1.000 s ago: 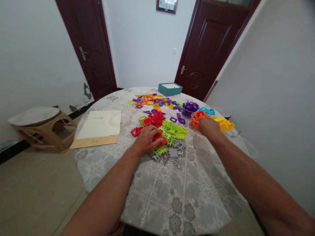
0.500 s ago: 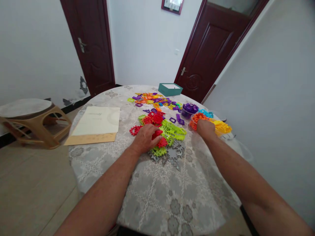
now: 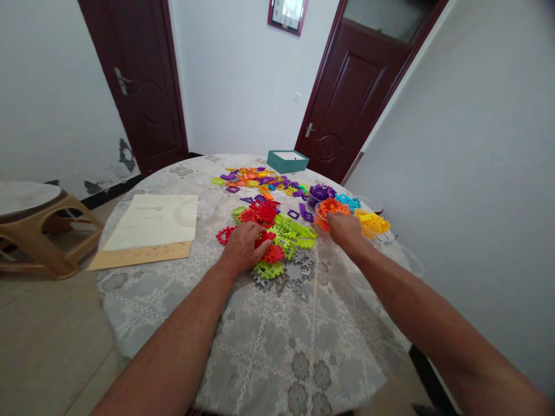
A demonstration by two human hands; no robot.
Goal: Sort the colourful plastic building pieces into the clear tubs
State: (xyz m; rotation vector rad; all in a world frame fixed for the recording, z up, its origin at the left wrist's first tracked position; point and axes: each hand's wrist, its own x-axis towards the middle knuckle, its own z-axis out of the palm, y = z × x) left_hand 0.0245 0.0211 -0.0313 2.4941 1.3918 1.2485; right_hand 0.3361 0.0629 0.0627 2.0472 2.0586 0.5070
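My left hand is closed over red plastic building pieces at the left side of a mixed pile. More red pieces lie just beyond its fingers. Lime green pieces spread to its right, and grey pieces lie on the near side. My right hand is closed at the near edge of a clear tub of orange pieces. Its fingertips are largely hidden, so what it grips cannot be made out. Yellow pieces in a clear tub sit just right of it.
Purple pieces fill another tub, with blue pieces beside it. A mixed heap lies farther back, before a green box. A cream folder lies left on the cloth-covered round table. A stool stands left.
The whole view has shifted, so the table sits farther left in the picture. More of the orange pieces now show past my right hand. My left hand stays on the red pieces.
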